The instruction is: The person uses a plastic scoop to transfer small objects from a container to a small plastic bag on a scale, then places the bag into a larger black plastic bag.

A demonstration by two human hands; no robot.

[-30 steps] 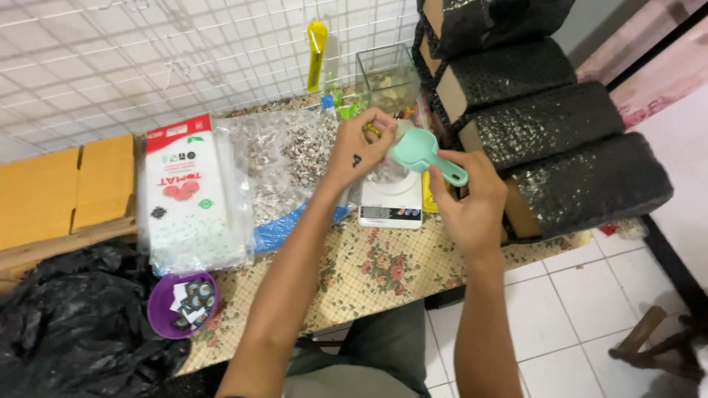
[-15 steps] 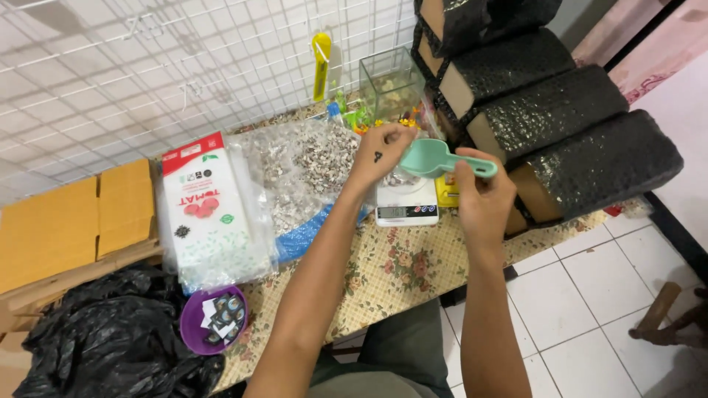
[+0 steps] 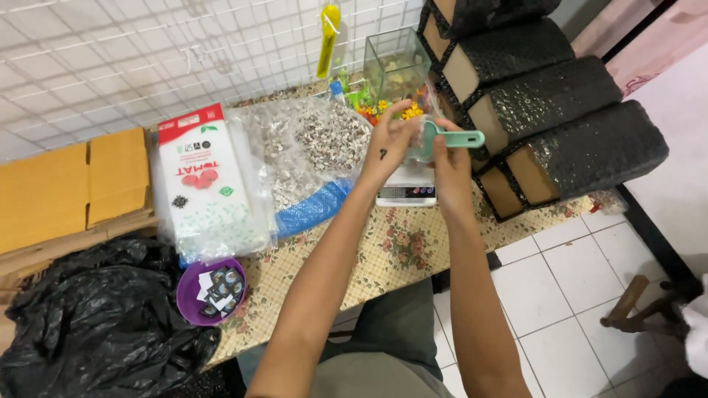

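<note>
**Mint-green scoop held over kitchen scale at cluttered packing table**

Gripped by its flat plastic handle in the right hand (image 3: 451,163), fingers closed around it: a mint-green scoop (image 3: 441,138), rounded bowl turned toward the left hand (image 3: 391,144). Left fingers pinched narrow at the scoop's bowl, seemingly on a small clear bag, though too blurred to be sure. Both hands raised just above a white kitchen scale (image 3: 405,190), smooth and square, with a dark display strip along its near edge.

Spread beneath it all, a glossy floral tablecloth (image 3: 398,247) in tan and red. To the left of the scale, a crinkled clear bag of mixed grey-and-white pebbles (image 3: 313,151), a strip of blue bubble wrap (image 3: 313,210) at its near side. Further left, a flat white packet with a red top band (image 3: 203,184). Near the table's front-left edge, a round purple bowl (image 3: 210,291) holding small dark sachets, beside a rumpled black plastic bag (image 3: 88,324).

At the far side, a small clear glass tank (image 3: 391,63) against a white wire grid (image 3: 147,51). Stacked to the right, boxes in black bubble wrap (image 3: 568,140), cardboard ends showing.
</note>
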